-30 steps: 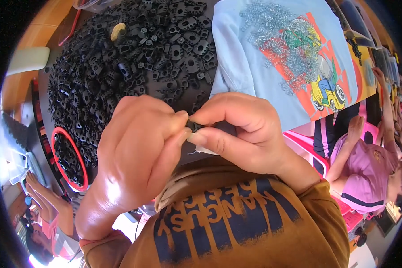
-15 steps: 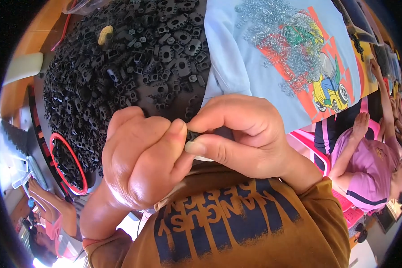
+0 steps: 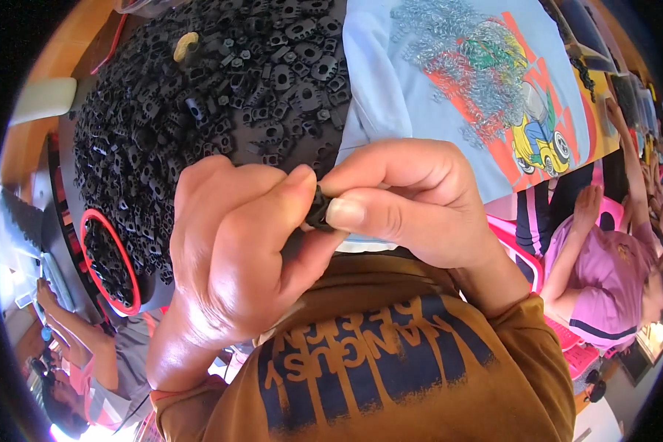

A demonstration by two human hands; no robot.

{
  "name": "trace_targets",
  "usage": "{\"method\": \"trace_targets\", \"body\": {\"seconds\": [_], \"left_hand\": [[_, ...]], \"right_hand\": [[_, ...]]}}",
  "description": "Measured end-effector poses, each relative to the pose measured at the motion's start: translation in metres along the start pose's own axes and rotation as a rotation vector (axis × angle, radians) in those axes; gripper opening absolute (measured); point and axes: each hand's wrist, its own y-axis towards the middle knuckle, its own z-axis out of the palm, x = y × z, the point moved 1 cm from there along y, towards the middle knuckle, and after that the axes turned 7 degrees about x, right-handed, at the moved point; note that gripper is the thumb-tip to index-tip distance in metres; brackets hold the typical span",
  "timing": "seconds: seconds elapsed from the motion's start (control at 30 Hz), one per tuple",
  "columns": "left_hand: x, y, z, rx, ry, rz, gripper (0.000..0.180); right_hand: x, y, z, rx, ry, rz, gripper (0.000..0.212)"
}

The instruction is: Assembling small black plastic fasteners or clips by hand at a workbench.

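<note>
A small black plastic part (image 3: 318, 214) is pinched between my two hands, over my lap and just short of the table edge. My left hand (image 3: 236, 239) is closed, its thumb and bent fingers pressing the part from the left. From the other side, the thumb and forefinger of my right hand (image 3: 412, 202) grip it. The fingers hide much of the part. Beyond them spreads a big heap of black plastic parts (image 3: 191, 121), some toothed, some with oval holes. Thin metal springs (image 3: 464, 74) lie tangled on a light blue printed cloth (image 3: 379, 96) at the right.
A red-rimmed round container (image 3: 134, 283) with black parts stands at the left table edge. A yellowish peanut-shaped piece (image 3: 186, 46) lies on the heap. A person in a pink shirt (image 3: 604, 276) sits at the right; another person's arm (image 3: 88, 331) shows at lower left.
My fingers have shifted around the black part, and more of it now shows between them. The right thumb has moved slightly up and right. At lower left, the other person has moved.
</note>
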Motion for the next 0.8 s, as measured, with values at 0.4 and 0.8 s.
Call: {"method": "trace_targets", "body": {"seconds": [0.4, 0.8], "left_hand": [[-0.003, 0.002, 0.012, -0.065, 0.098, 0.021, 0.048], [0.001, 0.009, 0.006, -0.051, -0.023, -0.015, 0.045]], "right_hand": [[0.001, 0.000, -0.007, -0.023, 0.022, -0.009, 0.013], [0.004, 0.004, -0.003, 0.005, 0.052, -0.029, 0.012]]}}
